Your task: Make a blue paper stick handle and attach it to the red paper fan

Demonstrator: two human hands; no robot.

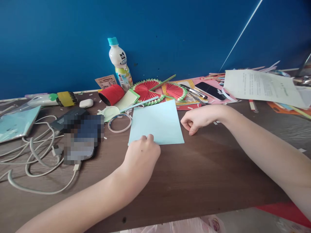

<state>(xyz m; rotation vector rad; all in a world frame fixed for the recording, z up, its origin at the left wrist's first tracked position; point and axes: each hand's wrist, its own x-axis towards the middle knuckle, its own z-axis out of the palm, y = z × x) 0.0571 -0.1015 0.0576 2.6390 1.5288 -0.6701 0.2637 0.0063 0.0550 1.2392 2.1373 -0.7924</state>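
Paper (157, 121) near edge hid by L hand (143, 152); pixelated patch (81, 136) unreadable.

Blue sheet (156, 123): thin paper, matt, smooth, uncreased. Worktop (206, 168): dark wood grain, low sheen, possibly laminate. Bottle (120, 64): glossy white plastic, printed label. Fans (145, 90): pleated paper, red and green, matt. Cables (36, 152): white, smooth rubbery plastic. Phone (210, 90): black glossy glass. Printed page (262, 87): matt white paper. Wall (73, 38): blue, matt.

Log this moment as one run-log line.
left hand: on near edge of light blue paper | right hand: curled beside paper's right edge | paper: flat on table
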